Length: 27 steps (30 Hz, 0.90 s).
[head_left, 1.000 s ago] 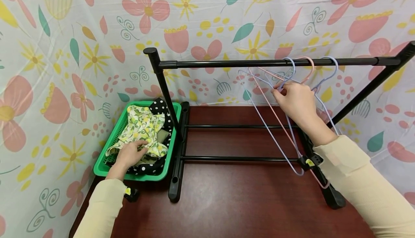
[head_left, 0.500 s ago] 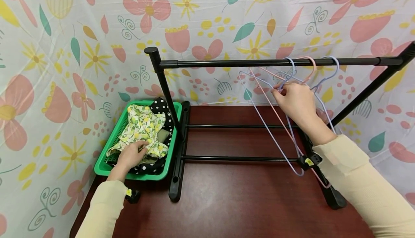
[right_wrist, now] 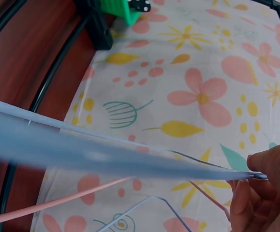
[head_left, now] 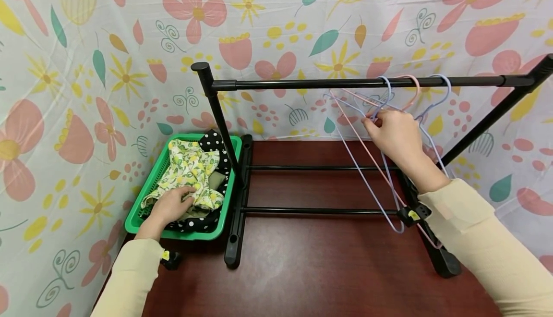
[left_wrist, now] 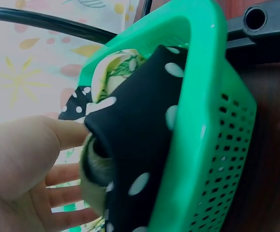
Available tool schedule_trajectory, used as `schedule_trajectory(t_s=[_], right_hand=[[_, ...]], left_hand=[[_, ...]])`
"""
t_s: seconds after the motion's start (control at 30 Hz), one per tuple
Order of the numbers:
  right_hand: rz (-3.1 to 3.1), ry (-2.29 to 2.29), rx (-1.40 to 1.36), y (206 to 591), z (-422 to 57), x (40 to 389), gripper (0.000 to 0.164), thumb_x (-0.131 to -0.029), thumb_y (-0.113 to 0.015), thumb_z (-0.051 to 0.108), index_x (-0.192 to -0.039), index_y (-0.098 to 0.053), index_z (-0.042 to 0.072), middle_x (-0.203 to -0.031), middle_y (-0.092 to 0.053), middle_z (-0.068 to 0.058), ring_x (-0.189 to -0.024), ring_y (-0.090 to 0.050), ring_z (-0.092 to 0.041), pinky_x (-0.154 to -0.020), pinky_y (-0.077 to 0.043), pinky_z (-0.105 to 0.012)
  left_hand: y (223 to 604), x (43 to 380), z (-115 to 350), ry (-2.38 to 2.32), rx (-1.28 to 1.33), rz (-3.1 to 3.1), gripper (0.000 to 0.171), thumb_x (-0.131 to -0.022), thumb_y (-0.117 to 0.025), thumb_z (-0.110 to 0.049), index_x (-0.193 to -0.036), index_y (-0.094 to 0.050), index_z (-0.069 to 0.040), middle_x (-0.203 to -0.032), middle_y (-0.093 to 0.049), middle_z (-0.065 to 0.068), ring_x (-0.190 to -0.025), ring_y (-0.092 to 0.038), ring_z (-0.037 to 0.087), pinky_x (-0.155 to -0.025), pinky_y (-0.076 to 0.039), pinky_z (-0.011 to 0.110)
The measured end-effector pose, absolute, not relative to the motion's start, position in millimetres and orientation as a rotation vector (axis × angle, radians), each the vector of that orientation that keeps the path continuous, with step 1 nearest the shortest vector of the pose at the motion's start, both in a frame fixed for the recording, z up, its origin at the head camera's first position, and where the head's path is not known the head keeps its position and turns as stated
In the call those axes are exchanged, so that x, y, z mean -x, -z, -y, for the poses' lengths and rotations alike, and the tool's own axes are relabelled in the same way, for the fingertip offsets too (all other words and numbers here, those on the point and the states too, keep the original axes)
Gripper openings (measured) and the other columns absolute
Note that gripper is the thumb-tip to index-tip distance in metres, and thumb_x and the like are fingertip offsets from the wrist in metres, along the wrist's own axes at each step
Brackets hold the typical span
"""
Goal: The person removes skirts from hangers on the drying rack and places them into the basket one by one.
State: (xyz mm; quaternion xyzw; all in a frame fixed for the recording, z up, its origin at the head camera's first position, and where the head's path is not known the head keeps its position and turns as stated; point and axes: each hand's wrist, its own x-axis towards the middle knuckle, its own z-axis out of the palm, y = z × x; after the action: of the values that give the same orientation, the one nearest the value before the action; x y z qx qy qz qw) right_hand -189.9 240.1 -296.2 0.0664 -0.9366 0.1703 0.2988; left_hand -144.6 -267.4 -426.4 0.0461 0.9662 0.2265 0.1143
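Observation:
In the right wrist view, my right hand [right_wrist: 265, 191] pinches a light blue hanger [right_wrist: 106, 157] between thumb and fingers. Its hook stays over the rack's black top bar [head_left: 302, 85]. Just right of it hang a pink hanger [head_left: 417, 91] and a second blue hanger [head_left: 448, 89], partly behind the hand. My left hand [head_left: 170, 206] rests over the front of a green basket [head_left: 203, 236], touching a lemon-print garment [head_left: 190, 168] with loose fingers. In the left wrist view, its thumb lies against black polka-dot fabric [left_wrist: 140, 130]; the fingers are partly hidden behind the cloth.
The black rack's left foot [head_left: 234, 245] stands close beside the basket. Two lower bars [head_left: 311, 211] run across above the brown table [head_left: 319, 269]. Floral-print cloth [head_left: 276, 29] covers the back and left sides.
My left hand has shifted very slightly left over the basket. My right hand stays at the blue hanger's neck, and the hangers have barely moved.

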Motion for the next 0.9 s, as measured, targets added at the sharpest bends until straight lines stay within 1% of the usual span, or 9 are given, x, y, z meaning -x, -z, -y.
schedule_trajectory(t_s=[0.07,0.1,0.13,0.2,0.3,0.47,0.63,0.77,0.9], right_hand=[[2.486,-0.453,-0.183,296,-241,190,0.039,-0.082,-0.061,0.024,-0.049,-0.047,0.009,-0.045,-0.042,-0.008,-0.042,-0.042,-0.034,-0.039,-0.026,-0.042],[2.486,-0.452,-0.187,296,-241,190,0.038,-0.082,-0.06,0.024,-0.05,-0.048,0.008,-0.045,-0.044,-0.009,-0.043,-0.044,-0.035,-0.039,-0.026,-0.044],[2.489,-0.448,-0.191,296,-241,190,0.037,-0.082,-0.06,0.025,-0.051,-0.048,0.008,-0.047,-0.045,-0.009,-0.043,-0.044,-0.036,-0.04,-0.027,-0.045],[2.501,-0.443,-0.197,295,-242,190,0.036,-0.083,-0.059,0.026,-0.053,-0.05,0.009,-0.049,-0.048,-0.01,-0.044,-0.046,-0.037,-0.04,-0.028,-0.046],[2.524,-0.435,-0.215,294,-242,189,0.031,-0.085,-0.059,0.026,-0.059,-0.056,0.008,-0.054,-0.053,-0.01,-0.046,-0.048,-0.036,-0.041,-0.031,-0.046],[2.539,-0.467,-0.231,292,-244,186,0.022,-0.086,-0.059,0.026,-0.08,-0.07,0.007,-0.067,-0.065,-0.011,-0.055,-0.056,-0.039,-0.046,-0.037,-0.049],[2.549,-0.478,-0.21,291,-248,180,0.021,-0.086,-0.06,0.026,-0.09,-0.072,0.009,-0.072,-0.068,-0.012,-0.058,-0.058,-0.038,-0.043,-0.037,-0.047],[2.563,-0.453,-0.225,290,-254,174,0.02,-0.088,-0.057,0.024,-0.092,-0.073,0.011,-0.073,-0.069,-0.011,-0.05,-0.055,-0.032,-0.037,-0.032,-0.04],[2.569,-0.434,-0.241,289,-263,167,0.021,-0.088,-0.056,0.022,-0.093,-0.073,0.011,-0.069,-0.068,-0.01,-0.047,-0.052,-0.029,-0.037,-0.029,-0.038]], left_hand=[[422,145,269,-0.634,-0.172,-2.834,0.039,-0.095,-0.049,-0.022,-0.132,-0.05,-0.008,-0.082,-0.062,0.014,-0.044,-0.04,0.016,-0.046,-0.037,0.032],[419,145,270,-0.616,-0.195,-2.84,0.038,-0.095,-0.05,-0.021,-0.131,-0.05,-0.007,-0.096,-0.063,0.018,-0.051,-0.048,0.02,-0.05,-0.039,0.034],[416,145,271,-0.597,-0.219,-2.847,0.038,-0.095,-0.05,-0.021,-0.13,-0.05,-0.006,-0.11,-0.06,0.02,-0.061,-0.055,0.024,-0.055,-0.041,0.036],[411,145,271,-0.559,-0.269,-2.868,0.037,-0.095,-0.05,-0.02,-0.128,-0.052,-0.005,-0.127,-0.051,0.023,-0.085,-0.059,0.033,-0.066,-0.045,0.041],[402,144,270,-0.525,-0.325,-2.885,0.036,-0.095,-0.05,-0.02,-0.127,-0.053,-0.003,-0.13,-0.048,0.025,-0.11,-0.051,0.041,-0.079,-0.045,0.049],[385,140,264,-0.498,-0.382,-2.91,0.037,-0.094,-0.052,-0.02,-0.127,-0.053,-0.004,-0.131,-0.047,0.024,-0.116,-0.046,0.043,-0.087,-0.041,0.055],[370,139,257,-0.435,-0.481,-2.973,0.035,-0.093,-0.055,-0.019,-0.125,-0.055,-0.006,-0.128,-0.05,0.022,-0.115,-0.047,0.042,-0.088,-0.041,0.055],[358,139,251,-0.395,-0.57,-3.032,0.033,-0.091,-0.057,-0.018,-0.122,-0.057,-0.007,-0.124,-0.054,0.019,-0.108,-0.053,0.038,-0.082,-0.045,0.052],[348,139,244,-0.37,-0.677,-3.083,0.031,-0.089,-0.06,-0.018,-0.119,-0.059,-0.008,-0.121,-0.056,0.016,-0.109,-0.053,0.035,-0.084,-0.045,0.049]])
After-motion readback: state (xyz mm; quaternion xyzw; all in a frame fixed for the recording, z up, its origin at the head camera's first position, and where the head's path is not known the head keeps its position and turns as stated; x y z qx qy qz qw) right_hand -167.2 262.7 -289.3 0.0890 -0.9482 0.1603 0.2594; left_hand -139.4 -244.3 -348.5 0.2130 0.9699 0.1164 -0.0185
